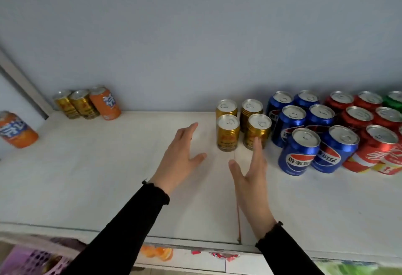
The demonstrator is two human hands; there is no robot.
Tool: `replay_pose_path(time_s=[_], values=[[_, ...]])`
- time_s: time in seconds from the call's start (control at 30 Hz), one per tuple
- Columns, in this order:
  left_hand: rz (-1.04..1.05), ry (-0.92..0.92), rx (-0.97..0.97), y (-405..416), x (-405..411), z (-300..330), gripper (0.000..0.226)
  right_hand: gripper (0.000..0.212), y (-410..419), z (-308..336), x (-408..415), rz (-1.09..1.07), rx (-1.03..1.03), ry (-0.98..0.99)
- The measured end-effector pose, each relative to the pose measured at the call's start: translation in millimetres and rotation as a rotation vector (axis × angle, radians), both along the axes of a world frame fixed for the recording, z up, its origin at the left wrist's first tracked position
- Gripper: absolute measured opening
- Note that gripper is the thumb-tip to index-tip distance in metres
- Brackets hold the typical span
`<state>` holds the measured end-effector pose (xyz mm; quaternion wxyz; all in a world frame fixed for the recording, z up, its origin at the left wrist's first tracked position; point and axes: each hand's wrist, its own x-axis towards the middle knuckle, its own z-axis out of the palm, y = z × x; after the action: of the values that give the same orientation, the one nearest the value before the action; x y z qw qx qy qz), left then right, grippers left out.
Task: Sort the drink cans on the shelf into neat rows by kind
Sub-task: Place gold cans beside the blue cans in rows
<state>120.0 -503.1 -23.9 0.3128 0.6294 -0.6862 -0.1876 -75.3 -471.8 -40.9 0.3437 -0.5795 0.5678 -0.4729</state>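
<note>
Several gold cans [228, 133] stand in a tight block at the middle of the white shelf [108, 177]. To their right stand several blue cola cans [300, 153], then red cola cans [374, 146], and a green can [394, 99] at the far right. Two gold cans [75, 105] and an orange soda can [105, 103] stand at the back left; another orange can [16, 130] stands at the left edge. My left hand [180, 155] hovers with straight fingers, left of the gold block. My right hand [253, 172] is flat, fingertips at the front right gold can. Neither holds anything.
A grey wall [195, 35] backs the shelf, with a metal upright [19, 81] at the left. Below the shelf's front edge sits a purple basket [32, 259] at the bottom left, and coloured packaging [348, 268] shows at the bottom right.
</note>
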Motion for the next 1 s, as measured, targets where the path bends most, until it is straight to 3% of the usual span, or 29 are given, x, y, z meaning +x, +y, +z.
replay_pose_path(time_s=[0.1,0.3,0.5,0.77,1.0], values=[[0.078,-0.007,-0.017,21,40,0,0.073,0.066,6,1,32,0.120,-0.155,0.159],[0.284,-0.021,-0.033,50,151,6,0.057,0.060,-8,9,129,0.359,-0.174,0.268],[0.416,0.072,-0.070,56,270,3,0.054,0.058,-21,15,261,0.460,-0.121,0.227],[0.437,0.301,-0.101,2,400,-8,0.060,0.066,-53,13,427,0.431,0.045,0.091],[0.406,0.523,-0.096,-62,429,-11,0.072,0.066,-108,-1,500,0.211,0.158,0.082]])
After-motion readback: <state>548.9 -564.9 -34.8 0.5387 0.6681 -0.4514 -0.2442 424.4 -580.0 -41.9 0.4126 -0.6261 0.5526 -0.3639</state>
